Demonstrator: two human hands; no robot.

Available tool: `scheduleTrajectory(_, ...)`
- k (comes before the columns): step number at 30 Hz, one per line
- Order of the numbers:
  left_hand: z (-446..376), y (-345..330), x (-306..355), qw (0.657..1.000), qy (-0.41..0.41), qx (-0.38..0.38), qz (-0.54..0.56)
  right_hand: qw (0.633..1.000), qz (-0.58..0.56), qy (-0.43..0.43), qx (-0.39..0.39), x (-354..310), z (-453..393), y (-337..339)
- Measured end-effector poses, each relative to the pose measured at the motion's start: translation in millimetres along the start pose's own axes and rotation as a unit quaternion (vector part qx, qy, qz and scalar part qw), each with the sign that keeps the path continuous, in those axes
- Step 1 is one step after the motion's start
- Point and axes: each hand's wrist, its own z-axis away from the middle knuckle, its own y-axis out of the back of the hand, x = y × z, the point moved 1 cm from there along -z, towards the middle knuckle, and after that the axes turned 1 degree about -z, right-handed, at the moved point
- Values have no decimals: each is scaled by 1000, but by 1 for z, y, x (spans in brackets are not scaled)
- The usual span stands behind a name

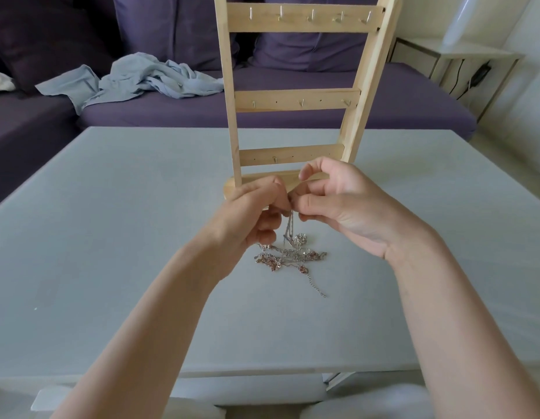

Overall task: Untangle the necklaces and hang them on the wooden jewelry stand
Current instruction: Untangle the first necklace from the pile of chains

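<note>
A person's two bare hands meet above a pale grey table, working at a knot of fine chains. The left hand has its fingers curled inward and the right hand has thumb and forefinger drawn together, both pinching the upper end of a thin silver chain that hangs down between them. The lower end of that chain runs into the tangled necklaces, a small heap of silver and rose-coloured links lying on the tabletop just below the hands; one loose end with a clasp chain trails toward the near edge of the table. Just behind the hands stands the wooden jewelry stand, upright on its flat base, which the knuckles partly hide. Its three crossbars carry small metal hooks: a row of five on the top bar, three on the middle bar and one visible on the lowest bar. Every hook in view is bare, with no necklace hung on the stand. Beyond the table runs a purple sofa, and on its seat to the left lies a crumpled light blue cloth. A white side table stands at the far right, with a dark cable hanging under it.
</note>
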Motion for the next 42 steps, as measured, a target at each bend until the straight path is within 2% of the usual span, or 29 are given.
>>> scheduleTrajectory(5, -4, -3, -3, 998, -4, 63, 24, 999, 36, 21, 34, 0, -4, -6)
scheduleTrajectory(7, -4, -6, 0, 995, -37, 89, 27, 999, 15, 25, 41, -1, -5, -8)
scheduleTrajectory(11, -1, -11, 7, 979, -153, 136, -16, 989, -141, -13, 41, -1, -7, -10)
scheduleTrajectory(14, 0, -13, 7, 969, -194, 148, -28, 975, -215, -33, 38, -1, -8, -11)
scheduleTrajectory(17, -1, -16, 3, 974, -150, 164, 28, 973, -225, -32, 43, 1, -9, -15)
scheduleTrajectory(20, -5, -17, -7, 974, -33, 179, 135, 977, -196, -30, 75, 5, -12, -18)
scheduleTrajectory(23, -9, -12, -13, 941, 62, 173, 283, 978, -165, -7, 130, 7, -14, -12)
scheduleTrajectory(25, -9, -8, -12, 934, 65, 167, 308, 981, -132, 0, 145, 6, -13, -7)
scheduleTrajectory(29, -5, -7, -5, 963, 21, 169, 209, 990, -63, 3, 128, 7, -11, -6)
scheduleTrajectory(34, -3, -7, -3, 982, -9, 170, 83, 992, -23, 22, 120, 7, -11, -7)
scheduleTrajectory(42, -4, -5, -4, 976, -83, 170, -108, 990, 57, 36, 125, 6, -9, -2)
